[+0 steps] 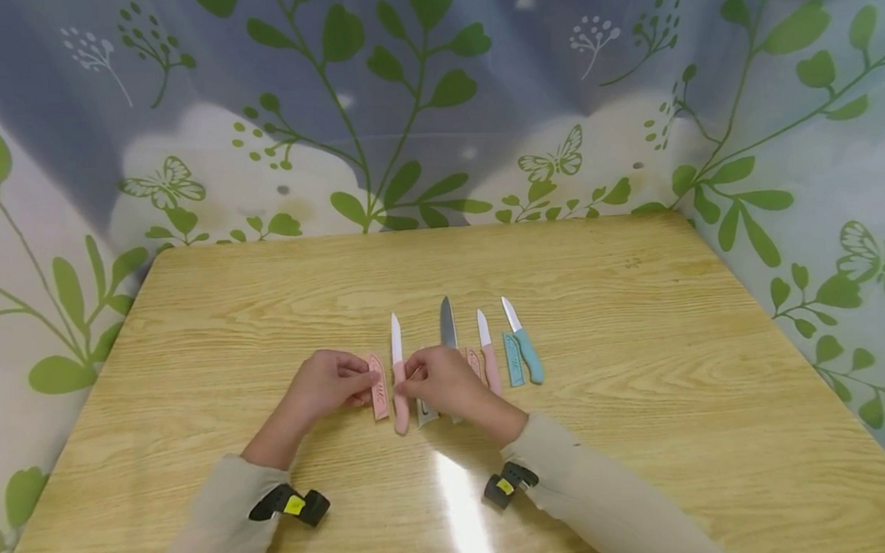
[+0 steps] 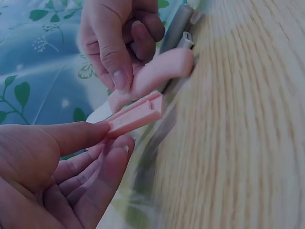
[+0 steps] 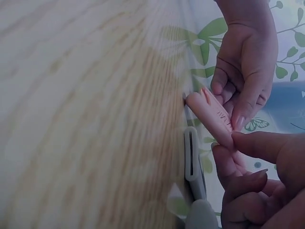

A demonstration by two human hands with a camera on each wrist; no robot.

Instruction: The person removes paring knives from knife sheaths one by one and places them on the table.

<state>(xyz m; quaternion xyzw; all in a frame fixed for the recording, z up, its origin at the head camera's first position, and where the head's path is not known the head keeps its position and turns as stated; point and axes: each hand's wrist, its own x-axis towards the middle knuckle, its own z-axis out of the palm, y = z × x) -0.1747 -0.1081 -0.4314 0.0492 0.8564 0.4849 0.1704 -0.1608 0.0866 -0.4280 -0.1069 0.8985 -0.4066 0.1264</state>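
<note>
My left hand [image 1: 335,381] pinches a pink blade sheath [image 1: 378,388] between thumb and fingers. In the left wrist view the open slot end of that sheath [image 2: 136,117] shows. My right hand [image 1: 445,381] pinches the pink handle of a paring knife [image 1: 399,396], whose pale blade points away from me. Sheath and knife are held side by side, close over the table. Under and beside the right hand lie a grey sheath [image 1: 426,413] and a larger knife with a dark blade [image 1: 447,322], its handle mostly hidden by that hand.
Right of the hands lie a second pink knife [image 1: 491,366] with its pink sheath [image 1: 474,362], partly covered, and a blue knife [image 1: 529,357] next to its blue sheath [image 1: 514,359]. The wood-grain table [image 1: 646,433] meets a leaf-patterned curtain [image 1: 420,127] at the back and sides.
</note>
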